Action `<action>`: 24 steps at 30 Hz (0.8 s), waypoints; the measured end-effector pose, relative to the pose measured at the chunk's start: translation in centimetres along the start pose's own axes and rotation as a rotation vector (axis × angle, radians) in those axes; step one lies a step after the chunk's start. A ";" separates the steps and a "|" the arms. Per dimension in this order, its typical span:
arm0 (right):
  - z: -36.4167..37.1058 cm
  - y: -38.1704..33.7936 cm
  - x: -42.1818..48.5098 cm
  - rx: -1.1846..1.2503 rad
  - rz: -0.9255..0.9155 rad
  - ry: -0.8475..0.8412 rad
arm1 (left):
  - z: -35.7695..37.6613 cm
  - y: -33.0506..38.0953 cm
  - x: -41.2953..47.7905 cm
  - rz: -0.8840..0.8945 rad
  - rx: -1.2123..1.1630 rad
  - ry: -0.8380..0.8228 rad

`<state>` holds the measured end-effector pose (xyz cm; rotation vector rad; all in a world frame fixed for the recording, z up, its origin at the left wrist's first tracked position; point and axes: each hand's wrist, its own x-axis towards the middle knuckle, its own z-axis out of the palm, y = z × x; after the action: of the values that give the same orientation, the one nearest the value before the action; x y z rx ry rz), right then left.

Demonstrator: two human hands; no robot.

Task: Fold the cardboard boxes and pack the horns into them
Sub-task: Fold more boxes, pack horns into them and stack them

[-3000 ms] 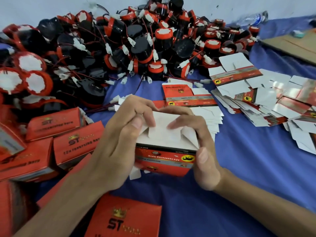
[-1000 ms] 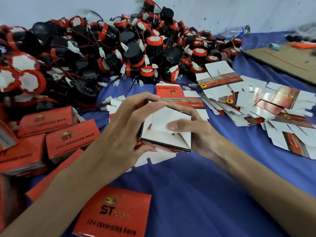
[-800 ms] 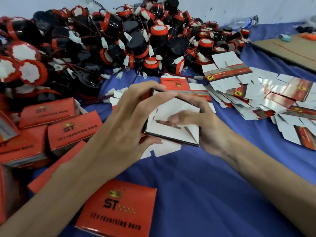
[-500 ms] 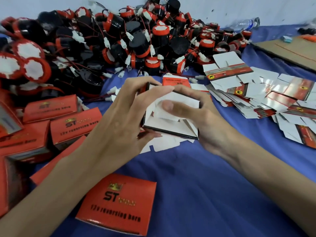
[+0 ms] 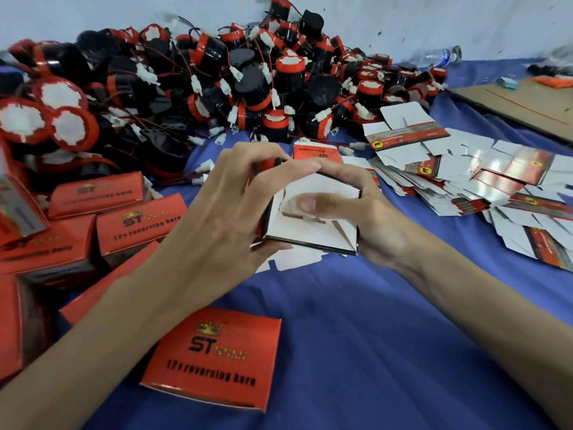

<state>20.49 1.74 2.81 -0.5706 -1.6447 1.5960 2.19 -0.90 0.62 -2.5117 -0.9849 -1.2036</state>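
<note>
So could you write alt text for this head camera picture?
Two hands, the left hand and right hand, grip a half-folded cardboard box above a blue cloth. A heap of red-and-black horns lies behind, finished red boxes left, flat blanks right.

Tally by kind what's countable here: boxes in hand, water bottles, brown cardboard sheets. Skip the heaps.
box, half folded, gripped by left hand and right hand: 1
water bottle: 1
brown cardboard sheet: 1
Total: 3
</note>
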 end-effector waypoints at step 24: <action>1.3 0.7 0.1 0.281 -0.066 0.272 | -0.9 -1.0 0.5 -0.853 -0.937 0.061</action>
<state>19.34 1.08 2.22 -0.5517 -1.2037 1.5892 1.26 -0.26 1.48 -2.6347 -1.9311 -2.4268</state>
